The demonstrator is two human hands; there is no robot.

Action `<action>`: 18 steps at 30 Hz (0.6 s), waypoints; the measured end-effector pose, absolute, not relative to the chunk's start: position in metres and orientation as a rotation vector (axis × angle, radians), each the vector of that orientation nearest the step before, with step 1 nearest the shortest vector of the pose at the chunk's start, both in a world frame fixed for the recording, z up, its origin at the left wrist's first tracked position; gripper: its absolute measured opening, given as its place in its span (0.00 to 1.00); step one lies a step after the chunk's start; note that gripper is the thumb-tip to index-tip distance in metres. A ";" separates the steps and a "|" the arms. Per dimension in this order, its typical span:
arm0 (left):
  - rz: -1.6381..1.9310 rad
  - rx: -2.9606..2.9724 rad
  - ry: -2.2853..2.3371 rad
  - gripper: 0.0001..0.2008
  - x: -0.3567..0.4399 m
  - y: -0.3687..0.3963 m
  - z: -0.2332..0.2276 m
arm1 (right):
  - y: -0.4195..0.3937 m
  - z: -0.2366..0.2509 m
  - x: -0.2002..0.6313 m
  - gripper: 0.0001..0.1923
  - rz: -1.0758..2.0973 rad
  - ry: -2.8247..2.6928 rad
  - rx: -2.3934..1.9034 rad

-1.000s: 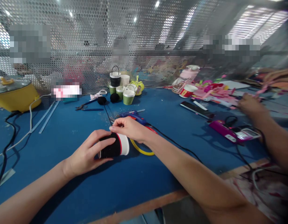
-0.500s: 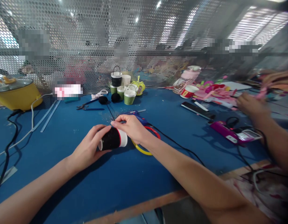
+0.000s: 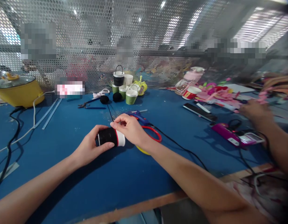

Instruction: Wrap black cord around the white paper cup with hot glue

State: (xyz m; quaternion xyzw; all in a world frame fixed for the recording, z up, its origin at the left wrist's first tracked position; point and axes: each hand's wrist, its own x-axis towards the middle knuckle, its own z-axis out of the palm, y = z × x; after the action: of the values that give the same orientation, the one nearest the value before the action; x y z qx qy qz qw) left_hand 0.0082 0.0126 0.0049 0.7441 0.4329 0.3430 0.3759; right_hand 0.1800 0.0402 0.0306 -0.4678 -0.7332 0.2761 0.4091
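Head view is showing the left hand [image 3: 91,149] cupping a small paper cup [image 3: 110,137] that is lying on its side on the blue table [image 3: 64,130], thumb along the near face and fingers wrapping the base end. The right hand [image 3: 131,129] is closing over the white rim end, its fingertips [image 3: 113,124] pinching at the top edge of the black wrap.

Handling judgement: the cup is looking light and thin-walled, so it is likely crushing under a hard squeeze; the black covering is appearing soft and slightly grippy. Holding is best done at the two ends (base and rolled rim), where the wall is stiffest.

Just beyond the right wrist, red and yellow hoops [image 3: 153,137] and a blue glue gun [image 3: 138,115] are lying on the table. Further back, a cluster of finished cups [image 3: 125,88] is standing upright.

Compared with one second earlier, both hands and the cup are sitting farther from the near table edge, and the cup is showing less of its white end.
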 end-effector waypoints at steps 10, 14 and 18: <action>0.853 2.135 0.958 0.22 0.008 0.007 0.009 | 0.045 0.036 0.184 0.12 0.915 -1.759 -1.169; 0.880 2.249 0.893 0.24 0.007 0.007 0.007 | 0.045 0.038 0.185 0.13 0.992 -1.746 -1.173; 0.814 2.438 0.782 0.27 0.007 0.006 0.007 | 0.045 0.037 0.185 0.12 1.112 -1.745 -1.163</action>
State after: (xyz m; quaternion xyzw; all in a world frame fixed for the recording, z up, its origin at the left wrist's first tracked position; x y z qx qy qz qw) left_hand 0.0068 0.0056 0.0065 0.8840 0.2837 0.2954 0.2255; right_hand 0.1852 0.0454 0.0373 -0.4542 -0.6817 0.4344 0.3745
